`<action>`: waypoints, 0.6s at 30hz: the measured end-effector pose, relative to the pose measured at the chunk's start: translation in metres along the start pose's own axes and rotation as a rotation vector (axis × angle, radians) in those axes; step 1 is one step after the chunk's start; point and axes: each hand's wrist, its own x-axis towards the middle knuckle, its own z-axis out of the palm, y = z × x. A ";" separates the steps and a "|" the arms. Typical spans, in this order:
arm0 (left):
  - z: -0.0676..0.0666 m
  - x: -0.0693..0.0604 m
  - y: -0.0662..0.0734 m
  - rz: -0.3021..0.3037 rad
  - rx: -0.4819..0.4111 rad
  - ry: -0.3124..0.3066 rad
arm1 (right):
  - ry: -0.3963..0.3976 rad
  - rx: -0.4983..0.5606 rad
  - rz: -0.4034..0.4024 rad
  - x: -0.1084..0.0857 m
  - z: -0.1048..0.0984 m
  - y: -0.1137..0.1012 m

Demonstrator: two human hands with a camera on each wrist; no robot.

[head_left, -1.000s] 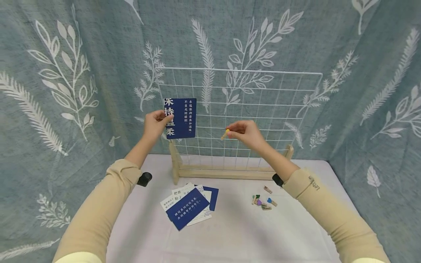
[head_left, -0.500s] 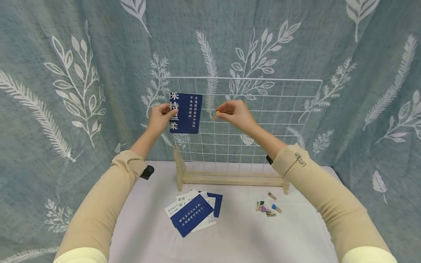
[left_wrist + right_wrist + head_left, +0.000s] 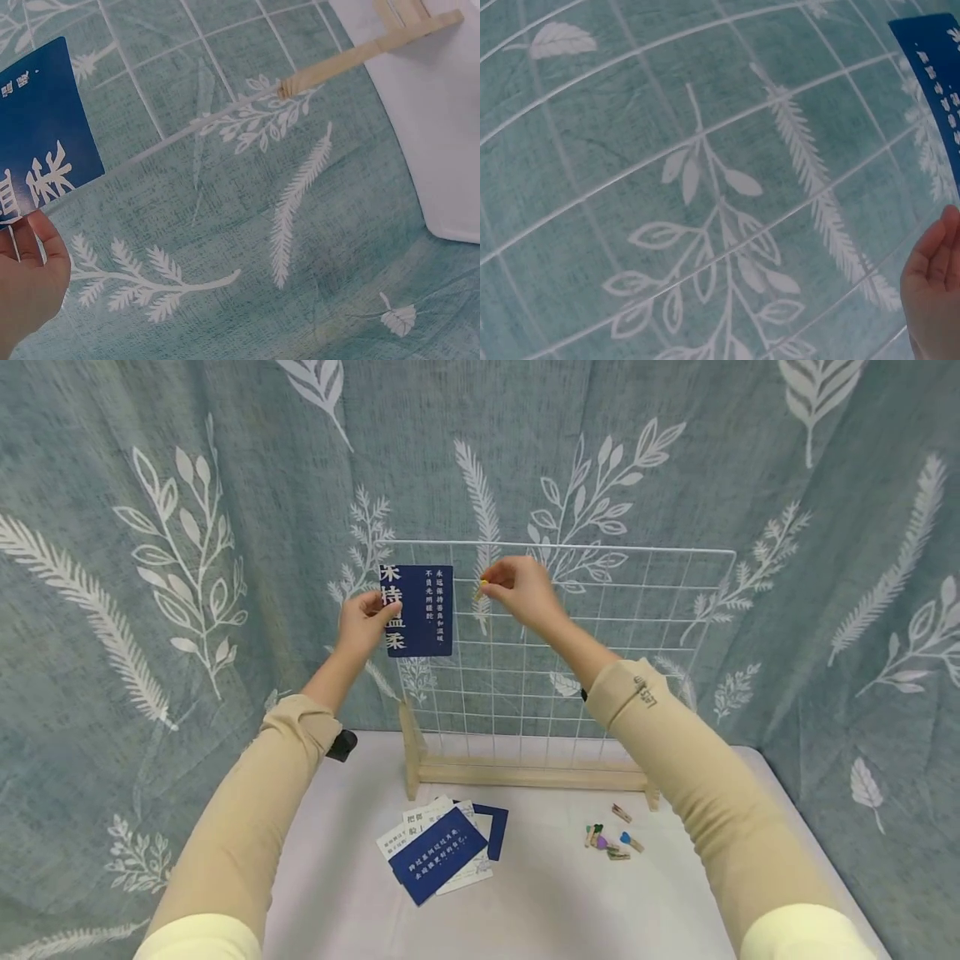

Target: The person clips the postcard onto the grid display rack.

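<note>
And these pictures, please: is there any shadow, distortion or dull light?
Head: soft shadows on the tablecloth; the held clothespin too small to show crisply. Left wrist: dull, greyish light over the curtain. Right wrist: the wire grid bows, likely lens distortion.

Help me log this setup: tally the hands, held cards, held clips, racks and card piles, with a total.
Hands (left hand, right hand): 2
Held card: 1
Held clip: 1
Rack: 1
Card pile: 1
Total: 6
</note>
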 end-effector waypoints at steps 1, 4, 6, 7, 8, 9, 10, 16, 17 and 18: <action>0.000 0.001 0.000 -0.007 -0.006 0.002 | 0.015 0.010 0.004 0.003 0.001 -0.001; 0.001 0.003 0.002 -0.026 -0.012 0.008 | 0.073 0.019 0.018 0.010 0.005 -0.002; 0.002 0.004 0.002 -0.049 -0.015 0.020 | 0.112 0.038 0.027 0.014 0.008 -0.002; 0.003 0.004 0.002 -0.062 -0.020 0.032 | 0.132 0.046 0.031 0.016 0.009 -0.001; 0.004 0.003 0.002 -0.067 -0.020 0.045 | 0.153 0.052 0.035 0.017 0.011 -0.001; 0.005 0.003 0.001 -0.077 -0.025 0.058 | 0.172 0.058 0.038 0.017 0.013 -0.001; 0.006 0.002 0.001 -0.087 -0.030 0.069 | 0.190 0.069 0.041 0.018 0.016 -0.001; 0.014 0.004 0.003 -0.123 -0.066 0.079 | 0.306 0.115 0.046 0.022 0.022 -0.005; 0.014 0.005 0.004 -0.120 -0.071 0.081 | 0.322 0.131 0.046 0.023 0.022 -0.006; 0.015 0.007 0.005 -0.110 -0.068 0.090 | 0.337 0.151 0.049 0.023 0.022 -0.006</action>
